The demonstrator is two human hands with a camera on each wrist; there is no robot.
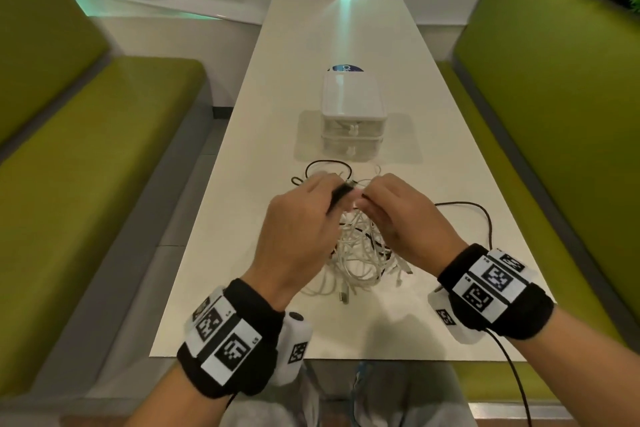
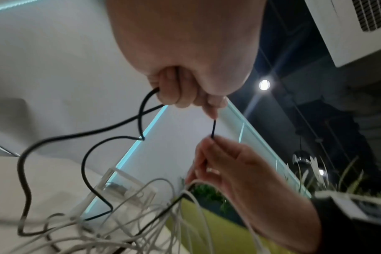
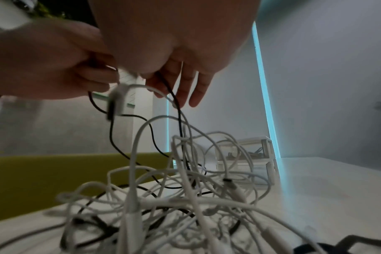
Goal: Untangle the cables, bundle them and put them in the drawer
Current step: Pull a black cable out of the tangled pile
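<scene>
A tangle of white and black cables lies on the white table in front of me. Both hands are raised just above its far side. My left hand curls its fingers round a thin black cable. My right hand pinches the same black cable a short way along; its other fingers hang straight. White cables trail up from the heap towards the hands. The small clear drawer unit stands shut behind the heap, two drawers high.
Green padded benches flank the narrow table. A black cable loop lies on the table to the right of the heap. A round blue sticker shows behind the drawer unit. The table's near edge is close to my wrists.
</scene>
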